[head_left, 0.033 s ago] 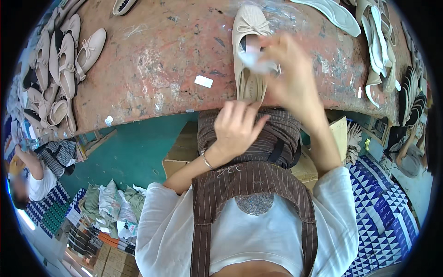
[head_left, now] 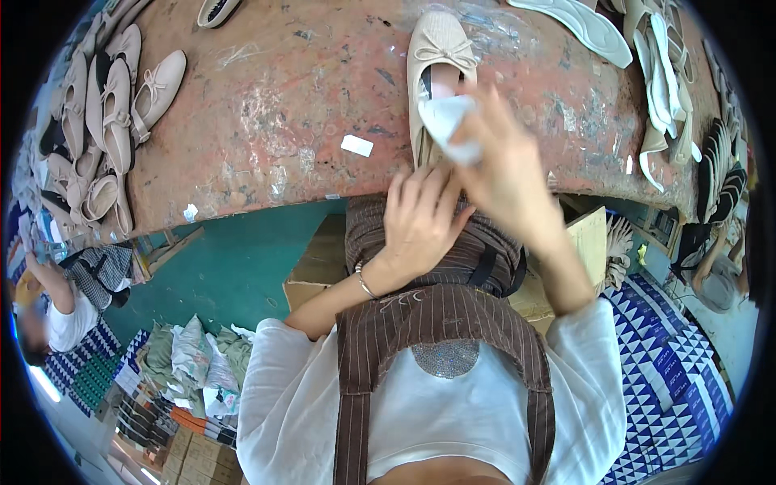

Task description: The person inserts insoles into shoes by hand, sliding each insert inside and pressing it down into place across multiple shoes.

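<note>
A beige flat shoe (head_left: 434, 40) with a bow lies on the table, its toe pointing away from me. My left hand (head_left: 422, 217) is closed over its heel end, the fingertips on the shoe and the thumb out to the right. Above the shoe's opening, my right hand (head_left: 503, 166) is smeared by motion and grips a white, thin, soft-looking piece (head_left: 444, 123), paper or cloth, I cannot tell which. The piece and my hands cover much of the insole. Something pale pink (head_left: 443, 79) shows inside, near the toe.
Several beige shoes (head_left: 117, 109) are heaped at the table's (head_left: 267, 105) left. White insoles (head_left: 586, 28) lie at the far right, with more shoe parts beside them. A small white label (head_left: 356, 145) sits left of the shoe. Another person (head_left: 69, 323) is at the far left.
My right hand has come nearer to me with the white piece, which now hangs lower over the shoe's opening. My left hand stays at the heel, shifted slightly.
</note>
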A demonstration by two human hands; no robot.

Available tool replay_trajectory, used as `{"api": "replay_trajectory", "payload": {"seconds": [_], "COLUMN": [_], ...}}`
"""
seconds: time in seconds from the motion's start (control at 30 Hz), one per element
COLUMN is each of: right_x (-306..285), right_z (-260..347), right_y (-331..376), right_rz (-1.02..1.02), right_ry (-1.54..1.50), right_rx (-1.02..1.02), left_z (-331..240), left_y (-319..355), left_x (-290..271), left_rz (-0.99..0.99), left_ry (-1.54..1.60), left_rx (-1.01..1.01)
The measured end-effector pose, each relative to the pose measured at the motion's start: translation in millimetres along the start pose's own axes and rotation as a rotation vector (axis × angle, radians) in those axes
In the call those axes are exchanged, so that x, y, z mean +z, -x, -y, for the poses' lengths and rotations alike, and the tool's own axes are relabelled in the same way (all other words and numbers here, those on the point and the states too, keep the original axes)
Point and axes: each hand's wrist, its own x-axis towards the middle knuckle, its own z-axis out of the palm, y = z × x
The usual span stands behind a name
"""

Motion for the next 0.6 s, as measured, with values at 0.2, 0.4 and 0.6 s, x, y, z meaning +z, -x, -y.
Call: {"api": "replay_trajectory", "payload": {"seconds": [0.2, 0.4, 0.6], "right_x": [57, 51, 74], "right_z": [-13, -20, -31], "right_y": [-10, -37, -16], "right_rz": [-0.017, 0.088, 0.096], "right_ry": [0.342, 0.447, 0.385], "right_rx": [0.010, 0.082, 0.124], "left_z": [11, 14, 14], "left_y": [-4, -1, -2], "left_x": [32, 38, 38], "left_rz": [0.292, 0.208, 0.265], "left_ry": [-0.055, -0.091, -0.081], "left_rx": [-0.054, -0.007, -0.014]}}
